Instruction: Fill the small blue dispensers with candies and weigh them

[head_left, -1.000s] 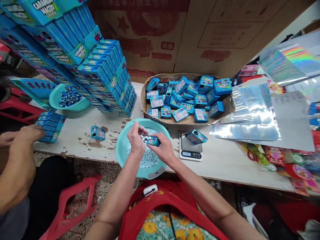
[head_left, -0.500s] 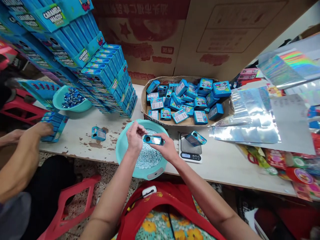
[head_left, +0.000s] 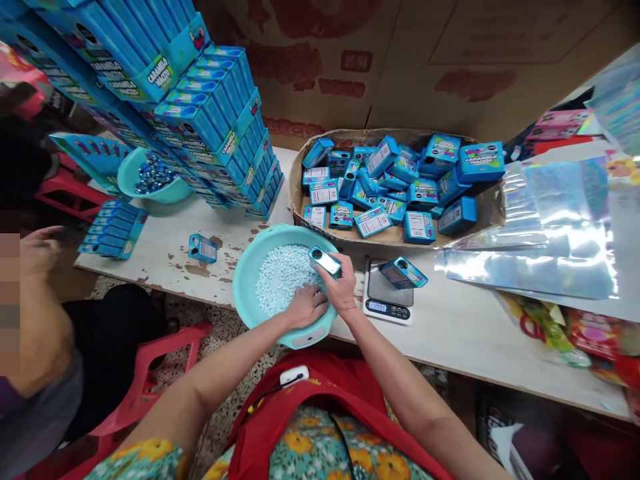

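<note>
My right hand (head_left: 341, 283) is closed round a small blue box (head_left: 325, 262) above the right side of a turquoise basin (head_left: 245, 293). In the basin lie many pale blue candies (head_left: 280, 273). Palm down, my left hand (head_left: 306, 307) rests on them near the basin's front right; its fingertips are partly sunk or hidden, so what they hold does not show. Right of the basin, another blue box (head_left: 404, 273) leans on a digital scale (head_left: 389, 300) with a lit display.
Behind the basin, a cardboard tray (head_left: 299, 193) holds several blue boxes. Tall stacks of blue boxes (head_left: 220, 127) rise at the left, near a bowl (head_left: 175, 193) of wrapped candies. One box (head_left: 203, 248) stands alone. Silvery sheets (head_left: 525, 267) lie right; a person's arm (head_left: 43, 313) is far left.
My left hand has moved from above the basin down onto the candies. My right hand has shifted slightly right with the box. The other person's hand has left the row of boxes.
</note>
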The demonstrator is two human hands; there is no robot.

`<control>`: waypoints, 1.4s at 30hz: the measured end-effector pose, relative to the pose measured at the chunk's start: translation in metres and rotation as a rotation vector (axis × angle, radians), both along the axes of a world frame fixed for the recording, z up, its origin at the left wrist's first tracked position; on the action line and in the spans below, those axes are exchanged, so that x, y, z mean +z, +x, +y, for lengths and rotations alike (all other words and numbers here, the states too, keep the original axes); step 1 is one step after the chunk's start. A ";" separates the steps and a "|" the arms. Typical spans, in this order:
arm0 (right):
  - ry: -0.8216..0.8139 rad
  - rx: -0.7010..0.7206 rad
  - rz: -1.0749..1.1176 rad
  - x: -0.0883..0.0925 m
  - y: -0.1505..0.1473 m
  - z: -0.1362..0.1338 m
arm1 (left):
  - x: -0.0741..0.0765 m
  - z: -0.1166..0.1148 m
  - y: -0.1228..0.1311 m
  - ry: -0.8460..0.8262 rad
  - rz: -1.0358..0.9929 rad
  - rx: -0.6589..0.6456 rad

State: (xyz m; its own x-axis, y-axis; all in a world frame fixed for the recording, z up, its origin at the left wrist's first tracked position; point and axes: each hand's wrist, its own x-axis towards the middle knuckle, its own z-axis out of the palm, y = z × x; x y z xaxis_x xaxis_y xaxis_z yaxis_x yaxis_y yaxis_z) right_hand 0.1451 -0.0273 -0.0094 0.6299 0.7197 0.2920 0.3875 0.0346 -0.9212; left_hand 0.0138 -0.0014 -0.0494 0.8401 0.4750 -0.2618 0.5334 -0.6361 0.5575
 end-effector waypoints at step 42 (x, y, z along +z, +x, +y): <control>-0.249 0.332 -0.086 0.044 -0.037 -0.012 | 0.108 0.053 0.003 -0.719 -1.242 1.137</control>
